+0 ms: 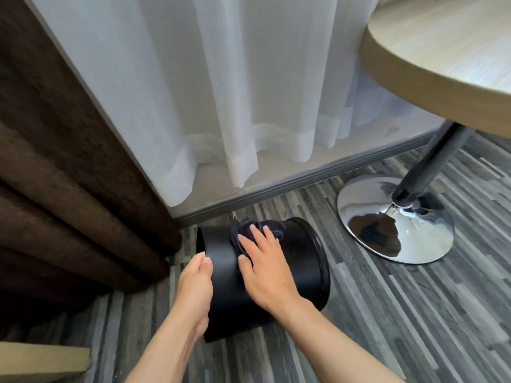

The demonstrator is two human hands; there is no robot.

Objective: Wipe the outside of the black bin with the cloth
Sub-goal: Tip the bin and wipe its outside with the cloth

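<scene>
step: mid-wipe, your right hand [265,261] flat, fingers spread, pressing cloth [255,230] on black bin [301,261] | left hand [197,283] cupped on its end, steadying | bin on its side on striped floor [387,313] by curtain [221,106] | next: roll bin, wipe underside | table base [395,219] near.

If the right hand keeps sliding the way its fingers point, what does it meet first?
The right hand already presses the cloth on the black bin; beyond that, probably the baseboard, though depth is unclear.
</scene>
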